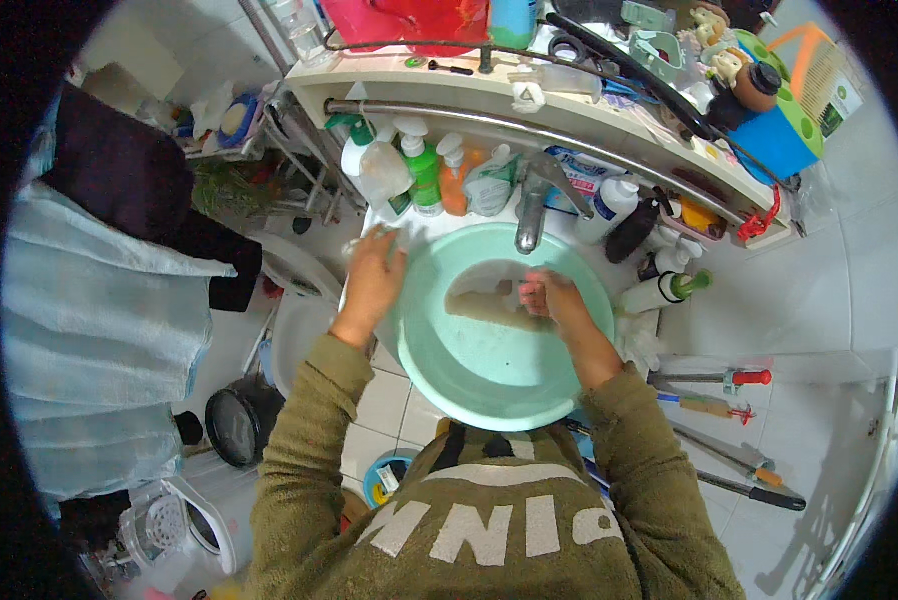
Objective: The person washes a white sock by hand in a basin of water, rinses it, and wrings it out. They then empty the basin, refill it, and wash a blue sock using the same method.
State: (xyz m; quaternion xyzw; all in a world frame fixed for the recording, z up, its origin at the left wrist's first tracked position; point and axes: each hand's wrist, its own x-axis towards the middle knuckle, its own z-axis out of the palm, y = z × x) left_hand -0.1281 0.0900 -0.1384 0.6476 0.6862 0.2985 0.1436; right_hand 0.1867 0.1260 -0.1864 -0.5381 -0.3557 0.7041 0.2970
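A mint-green plastic basin sits on the sink, under a chrome faucet. Shallow, cloudy water lies in the part of it near the faucet. My right hand is over the basin's right half, fingers curled; whether it holds anything cannot be told. At the basin's left rim, my left hand rests by the white sink edge, with a pale, crumpled thing at its fingers that is partly hidden.
Pump bottles, among them a green bottle and an orange bottle, line the back of the sink. Above them runs a cluttered white shelf with a metal rail. A toilet stands left; long-handled tools lean at right.
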